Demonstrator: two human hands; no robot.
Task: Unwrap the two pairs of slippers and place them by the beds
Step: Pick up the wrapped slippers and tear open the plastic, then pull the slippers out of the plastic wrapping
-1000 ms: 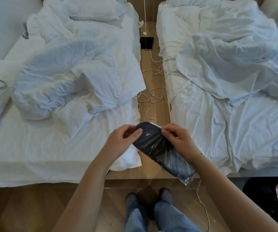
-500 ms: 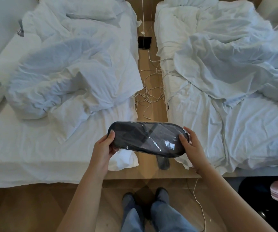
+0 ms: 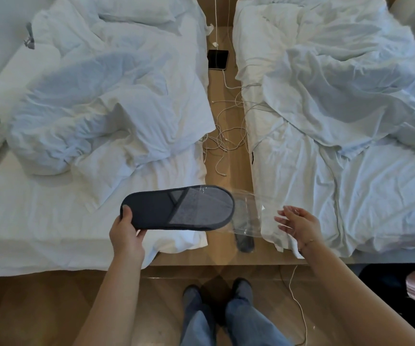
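Bare forearms, thin bracelet [image 3: 310, 240] on right wrist, blue jeans [image 3: 229, 325], dark slippers on feet [image 3: 191, 292]

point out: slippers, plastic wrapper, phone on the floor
slippers [image 3: 176, 208]: head view, middle of sole.
plastic wrapper [image 3: 247, 208]: head view, clear film right of toe.
phone [image 3: 217, 59]: head view, centre of screen.

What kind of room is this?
Probably a hotel bedroom. Two single beds, the left bed and the right bed, both have rumpled white sheets, and the left hand holds a thin slipper just out of its clear wrapper.
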